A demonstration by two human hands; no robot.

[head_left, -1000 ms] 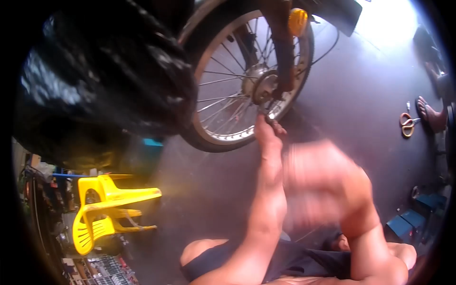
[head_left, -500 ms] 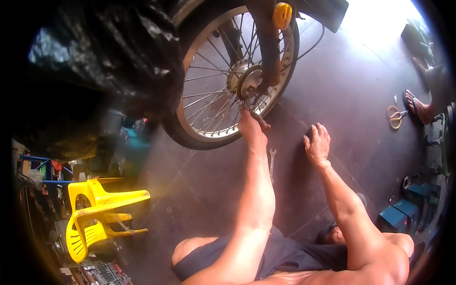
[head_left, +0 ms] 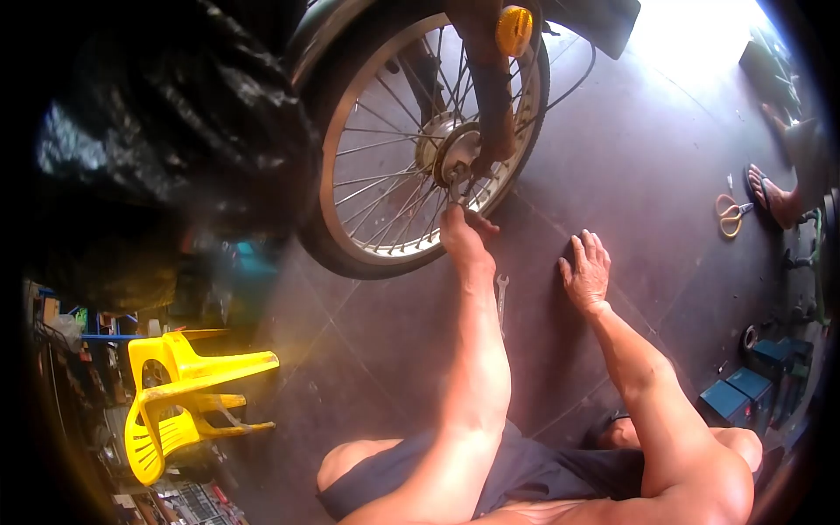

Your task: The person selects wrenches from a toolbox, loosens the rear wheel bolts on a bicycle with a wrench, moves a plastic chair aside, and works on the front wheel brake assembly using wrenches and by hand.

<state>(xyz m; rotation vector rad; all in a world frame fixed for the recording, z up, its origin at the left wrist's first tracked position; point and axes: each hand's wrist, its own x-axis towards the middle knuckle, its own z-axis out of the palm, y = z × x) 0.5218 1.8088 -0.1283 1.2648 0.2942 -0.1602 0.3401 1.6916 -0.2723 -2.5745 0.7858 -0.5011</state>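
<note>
My left hand (head_left: 466, 236) is closed around the end of a wrench (head_left: 455, 187), most of which my fingers hide. The wrench's far end meets the axle at the hub (head_left: 459, 149) of a spoked motorcycle wheel (head_left: 329, 197). To the right, my right hand (head_left: 587, 269) rests on the dark floor with its fingers stretched out and nothing in it. Between my two arms a second, open-ended wrench (head_left: 501, 297) lies on the floor, partly covered by my left forearm.
An orange turn signal (head_left: 514, 32) sits above the fork leg (head_left: 490, 96). At left a yellow plastic chair (head_left: 179, 385) lies tipped over. Yellow-handled scissors (head_left: 730, 219) lie near another person's sandalled foot (head_left: 774, 199). Teal boxes (head_left: 726, 402) stand at lower right.
My left hand has dropped slightly, still at the axle with the wrench. My right hand stays on the floor, its fingers slightly shifted.
</note>
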